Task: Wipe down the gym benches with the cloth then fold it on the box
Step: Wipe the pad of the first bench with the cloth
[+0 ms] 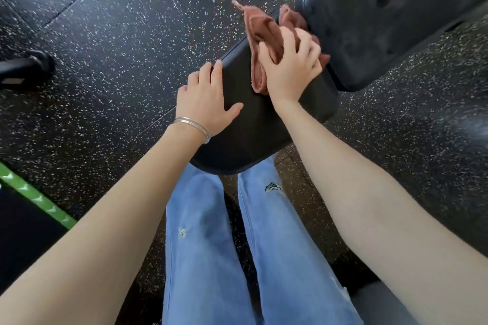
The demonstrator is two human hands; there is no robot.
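- The right hand (290, 66) is pressing flat on the cloth (260, 34), its fingers (286, 42) spread and curling lightly over the bunched fabric rather than pinching it.
- The cloth, a reddish-brown towel, is lying crumpled on the far end of the seat pad (253, 124), right where that pad is meeting the backrest pad (390, 16); one corner is sticking out over the floor (111, 42) beyond the pad's edge.
- The left hand (207, 101) is resting open on the seat pad's left edge, palm down, fingers spread and holding nothing, with thin silver bangles (194, 125) circling the wrist.
- The two hands are sitting near each other on the same pad but not touching.
- The backrest pad is rising at the upper right, black like the seat pad, and partly covering the cloth's far side.
- The person's legs in light blue jeans (211, 245) are standing just below the near end of the seat pad.
- The floor is showing black rubber with white speckles, and a green stripe (37, 196) is crossing the lower left corner.
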